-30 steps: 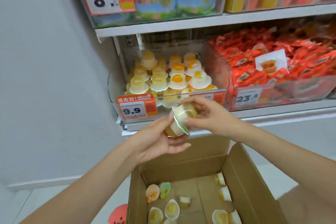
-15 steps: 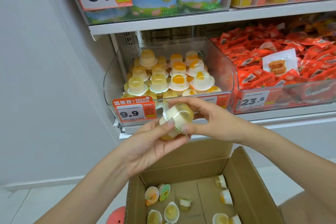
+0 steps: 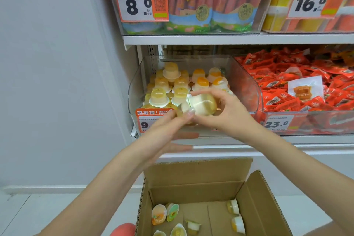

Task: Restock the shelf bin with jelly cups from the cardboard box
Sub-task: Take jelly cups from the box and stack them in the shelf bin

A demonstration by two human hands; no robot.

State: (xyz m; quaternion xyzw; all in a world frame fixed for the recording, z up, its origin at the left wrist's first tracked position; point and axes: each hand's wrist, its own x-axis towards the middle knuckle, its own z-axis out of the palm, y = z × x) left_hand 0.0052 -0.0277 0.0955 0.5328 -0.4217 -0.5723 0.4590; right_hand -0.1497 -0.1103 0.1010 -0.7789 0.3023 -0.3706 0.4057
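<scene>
Jelly cup (image 3: 199, 104) lifted to shelf bin (image 3: 247, 90) front edge, right hand (image 3: 228, 115) gripping it, left hand (image 3: 168, 132) fingers straightening off — placement imminent.

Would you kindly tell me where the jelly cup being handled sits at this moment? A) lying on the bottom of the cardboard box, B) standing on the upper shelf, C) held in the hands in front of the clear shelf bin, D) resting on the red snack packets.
C: the right hand grips the jelly cup in front of the clear shelf bin, with the left hand fingers touching it, above the cardboard box.
</scene>
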